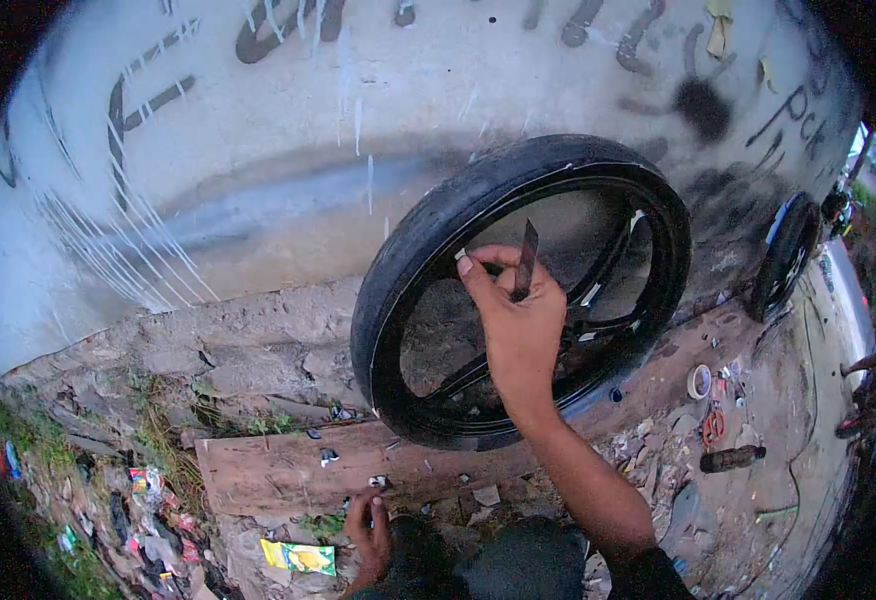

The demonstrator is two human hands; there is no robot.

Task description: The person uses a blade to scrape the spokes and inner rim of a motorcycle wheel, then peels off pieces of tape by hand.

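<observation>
A black motorcycle wheel [383, 330] with its tyre leans against the wall, bits of pale tape showing on its rim and spokes. My right hand [523, 320] is in front of the rim's left side. A dark, pointed cutter blade [528, 255] sticks up from between its fingers. Its thumb and forefinger pinch together at a small whitish scrap [461, 255] by the rim's inner edge. Low in view, my left hand [368, 535] is closed with curled fingers, near a small black-and-white scrap [378, 482]; I cannot tell whether it grips anything.
The wheel stands on a wooden plank [278, 465] by a painted wall [278, 180]. Orange-handled scissors [712, 425], a tape roll [698, 382] and a dark bottle [733, 459] lie to the right. Another wheel [786, 255] leans farther right. A yellow packet [298, 557] and litter lie left.
</observation>
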